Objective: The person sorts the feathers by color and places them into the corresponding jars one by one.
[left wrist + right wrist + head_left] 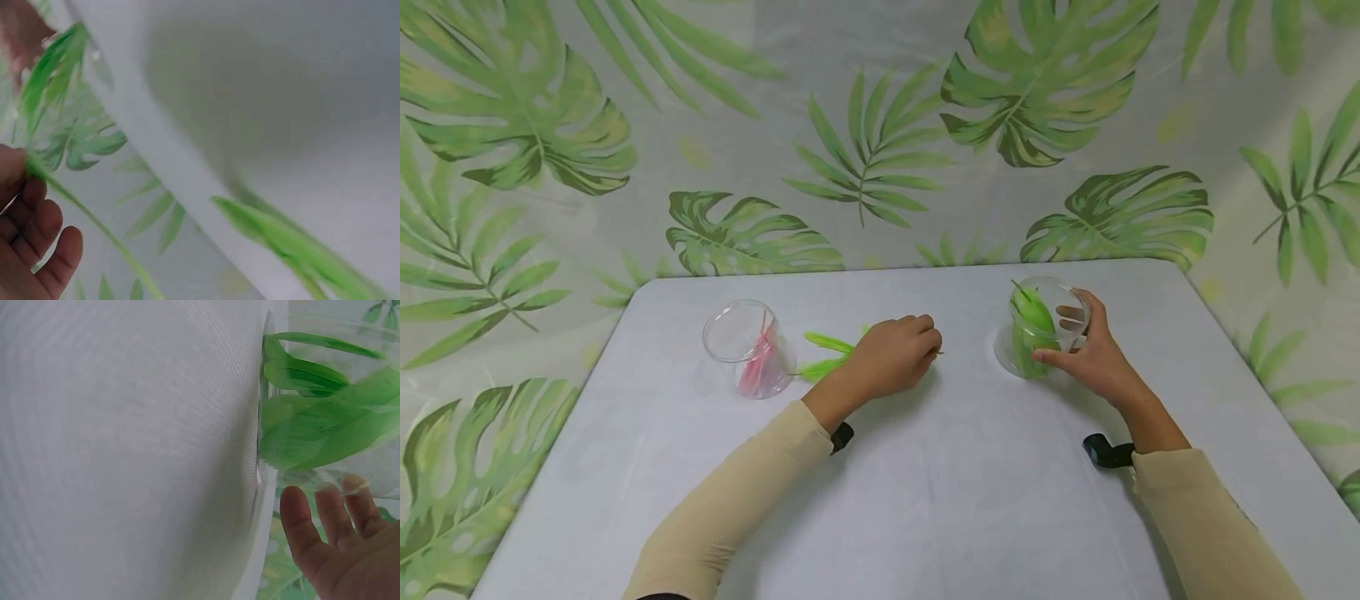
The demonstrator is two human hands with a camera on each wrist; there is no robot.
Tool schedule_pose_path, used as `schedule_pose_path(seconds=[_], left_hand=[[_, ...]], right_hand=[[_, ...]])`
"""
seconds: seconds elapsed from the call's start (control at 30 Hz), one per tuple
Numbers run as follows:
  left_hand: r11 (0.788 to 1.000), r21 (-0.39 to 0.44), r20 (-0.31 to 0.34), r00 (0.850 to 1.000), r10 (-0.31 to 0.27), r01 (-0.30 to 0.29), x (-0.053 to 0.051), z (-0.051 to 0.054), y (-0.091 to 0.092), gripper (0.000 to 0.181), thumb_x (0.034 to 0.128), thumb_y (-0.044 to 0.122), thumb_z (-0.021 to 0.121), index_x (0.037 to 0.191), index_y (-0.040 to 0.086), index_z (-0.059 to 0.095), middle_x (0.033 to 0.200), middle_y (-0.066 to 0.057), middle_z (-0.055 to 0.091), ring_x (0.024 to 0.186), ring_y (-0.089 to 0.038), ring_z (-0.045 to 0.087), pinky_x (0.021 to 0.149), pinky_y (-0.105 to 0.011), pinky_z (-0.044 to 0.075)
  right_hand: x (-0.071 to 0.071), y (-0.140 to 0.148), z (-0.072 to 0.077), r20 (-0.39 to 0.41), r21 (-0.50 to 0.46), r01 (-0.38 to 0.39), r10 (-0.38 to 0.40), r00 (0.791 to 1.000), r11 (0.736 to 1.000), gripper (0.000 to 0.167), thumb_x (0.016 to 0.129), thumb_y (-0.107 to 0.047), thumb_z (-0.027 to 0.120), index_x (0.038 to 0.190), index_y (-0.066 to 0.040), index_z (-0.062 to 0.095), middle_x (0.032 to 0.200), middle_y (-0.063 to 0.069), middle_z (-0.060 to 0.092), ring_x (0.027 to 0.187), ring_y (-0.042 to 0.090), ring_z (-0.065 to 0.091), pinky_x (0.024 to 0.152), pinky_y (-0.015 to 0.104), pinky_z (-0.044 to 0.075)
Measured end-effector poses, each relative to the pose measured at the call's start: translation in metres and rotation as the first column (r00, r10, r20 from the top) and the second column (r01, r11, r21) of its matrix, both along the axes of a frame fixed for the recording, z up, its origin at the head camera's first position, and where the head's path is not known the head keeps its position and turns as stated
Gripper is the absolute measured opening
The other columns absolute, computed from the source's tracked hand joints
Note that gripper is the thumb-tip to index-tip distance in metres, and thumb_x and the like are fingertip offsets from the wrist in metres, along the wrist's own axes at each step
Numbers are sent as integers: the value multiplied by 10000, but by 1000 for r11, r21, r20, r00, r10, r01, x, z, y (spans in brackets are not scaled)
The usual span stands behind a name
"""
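Observation:
My left hand (895,354) is low over the middle of the table and pinches a green leaf-shaped piece (53,78) with a long thin stem, between thumb and fingertips. More green pieces (823,367) lie on the table just left of that hand; one green piece (281,244) shows close up in the left wrist view. At the right, my right hand (1093,346) grips the side of a clear cup (1063,292), thumb in front and fingers behind. Several green leaf-shaped pieces (331,425) stand inside this cup, which stays upright on the table.
A second clear cup (718,329) stands at the left of the table, with thin pink strands (758,362) leaning in it. The white-covered table (925,500) ends at a leaf-printed cloth (880,233) behind.

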State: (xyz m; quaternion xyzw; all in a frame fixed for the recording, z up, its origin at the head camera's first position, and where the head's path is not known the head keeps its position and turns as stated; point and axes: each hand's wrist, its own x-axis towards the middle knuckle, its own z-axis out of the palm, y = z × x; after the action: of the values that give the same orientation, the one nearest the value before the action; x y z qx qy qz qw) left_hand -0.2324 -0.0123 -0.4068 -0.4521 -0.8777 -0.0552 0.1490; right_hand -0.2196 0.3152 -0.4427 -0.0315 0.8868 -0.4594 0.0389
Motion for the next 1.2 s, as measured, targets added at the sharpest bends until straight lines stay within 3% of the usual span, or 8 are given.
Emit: schedule_pose_path(seconds=[0.13, 0.27, 0.43, 0.57, 0.73, 0.87, 1.0, 1.2], left_hand=[[994, 109, 42, 999, 25, -29, -1, 15, 1, 57, 961, 129, 598, 960, 124, 655, 917, 21, 673, 739, -120, 616, 593, -218, 499], [978, 191, 132, 989, 62, -87, -3, 26, 1, 82, 966, 132, 568, 976, 138, 649, 928, 48, 683, 760, -76, 607, 610, -213, 495], [915, 382, 251, 967, 34, -131, -10, 36, 2, 89, 946, 119, 552, 950, 118, 641, 866, 30, 679, 686, -82, 556, 601, -211, 457], [809, 557, 382, 923, -50, -187, -22, 39, 3, 101, 950, 109, 550, 944, 86, 649, 847, -29, 682, 626, -112, 520, 604, -205, 436], [605, 706, 529, 842, -104, -369, -36, 41, 2, 105, 964, 125, 565, 952, 80, 659, 862, -62, 662, 594, -152, 464, 587, -242, 407], [485, 739, 598, 787, -153, -468, -43, 43, 1, 107, 961, 141, 561, 919, 97, 650, 779, -9, 610, 589, -155, 454, 580, -267, 417], [418, 756, 618, 759, -204, -503, -44, 45, 3, 102, 955, 140, 556, 901, 103, 635, 717, 19, 574, 586, -139, 485, 581, -278, 454], [374, 794, 581, 780, -233, -479, -39, 54, 13, 93, 954, 119, 569, 912, 69, 636, 795, -69, 601, 589, -112, 477, 580, -267, 447]], right_hand=[[0, 0, 0, 3, -8, 1, -1, 1000, 1000, 1176, 839, -278, 804, 1564, -179, -117, 1569, 282, 278, 1401, 485, 321, 958, 528, 419], [0, 0, 0, 8, 2, 2, -2, 1000, 1000, 1173, 841, -285, 801, 1564, -180, -116, 1568, 277, 284, 1402, 478, 324, 945, 498, 420], [0, 0, 0, 11, 4, -1, 1, 1000, 1000, 1169, 842, -291, 799, 1564, -178, -114, 1569, 273, 285, 1403, 472, 324, 930, 456, 414], [-1, 0, 0, 7, 1, 3, -3, 1000, 1000, 1168, 842, -280, 801, 1564, -178, -112, 1566, 275, 287, 1405, 473, 325, 927, 448, 413], [-1, 0, -1, 8, 3, 3, -3, 1000, 1000, 1169, 840, -280, 802, 1563, -180, -111, 1567, 274, 288, 1404, 469, 327, 923, 440, 411], [-1, 0, -1, 12, 5, 4, -4, 1000, 1000, 1171, 841, -289, 801, 1563, -183, -115, 1570, 271, 286, 1402, 467, 326, 925, 439, 410], [0, 0, 1, 12, 0, 3, -3, 1000, 1000, 1169, 844, -291, 798, 1563, -184, -118, 1573, 271, 281, 1403, 469, 324, 940, 469, 413], [1, -1, 2, 18, -9, -1, 2, 1000, 1000, 1174, 846, -293, 796, 1561, -184, -129, 1579, 268, 269, 1408, 471, 318, 960, 511, 407]])
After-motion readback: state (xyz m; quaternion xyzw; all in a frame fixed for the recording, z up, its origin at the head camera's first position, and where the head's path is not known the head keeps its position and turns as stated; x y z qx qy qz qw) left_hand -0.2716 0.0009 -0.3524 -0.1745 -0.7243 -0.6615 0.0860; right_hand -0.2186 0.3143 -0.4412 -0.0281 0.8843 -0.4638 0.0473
